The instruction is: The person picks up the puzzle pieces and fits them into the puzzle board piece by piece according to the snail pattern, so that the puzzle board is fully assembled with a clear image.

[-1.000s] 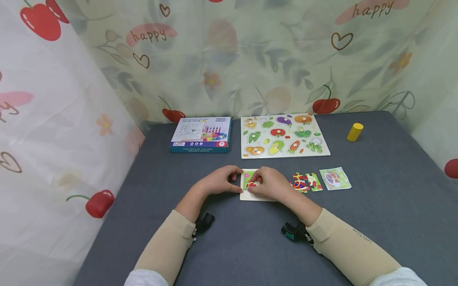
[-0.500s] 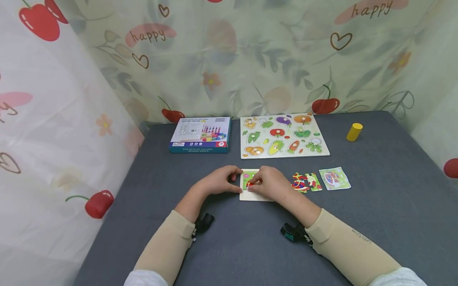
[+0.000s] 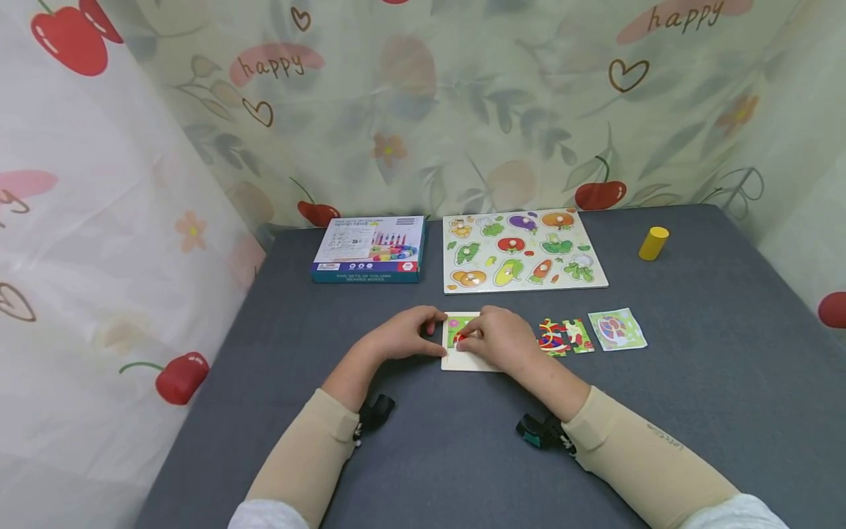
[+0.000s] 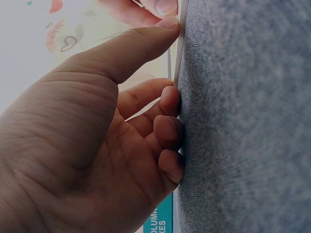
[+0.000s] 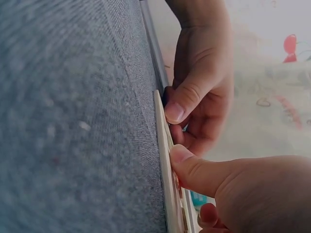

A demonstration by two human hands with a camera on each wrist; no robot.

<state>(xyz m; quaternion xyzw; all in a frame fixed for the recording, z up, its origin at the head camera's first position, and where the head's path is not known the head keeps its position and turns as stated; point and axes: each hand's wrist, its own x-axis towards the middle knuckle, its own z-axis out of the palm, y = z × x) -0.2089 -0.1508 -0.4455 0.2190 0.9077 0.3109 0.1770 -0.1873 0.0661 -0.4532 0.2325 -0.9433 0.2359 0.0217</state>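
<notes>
A small wooden jigsaw board (image 3: pixel 465 361) with a pale frame lies flat on the table in the head view. My left hand (image 3: pixel 405 334) holds its left edge between thumb and index finger. Thumb and fingertips of my right hand (image 3: pixel 505 338) pinch a red puzzle piece (image 3: pixel 460 339) down against the board's green picture area. Much of the board is hidden beneath that hand. In the right wrist view, the right thumb (image 5: pixel 181 154) presses close over the board's edge (image 5: pixel 165 160). Loose jigsaw pieces (image 3: pixel 554 339) in red, green and yellow lie just right of the right hand.
A picture card (image 3: pixel 617 329) lies right of the loose pieces. Behind the hands are a boxed set (image 3: pixel 369 250) and a large vegetable puzzle board (image 3: pixel 529 289). A yellow cylinder (image 3: pixel 653 244) stands at the back right. Printed curtains (image 3: pixel 463 110) enclose the table.
Both hands stay in nearly the same place. The right fingertips shift very slightly over the red puzzle piece, and the whole view drifts a little.
</notes>
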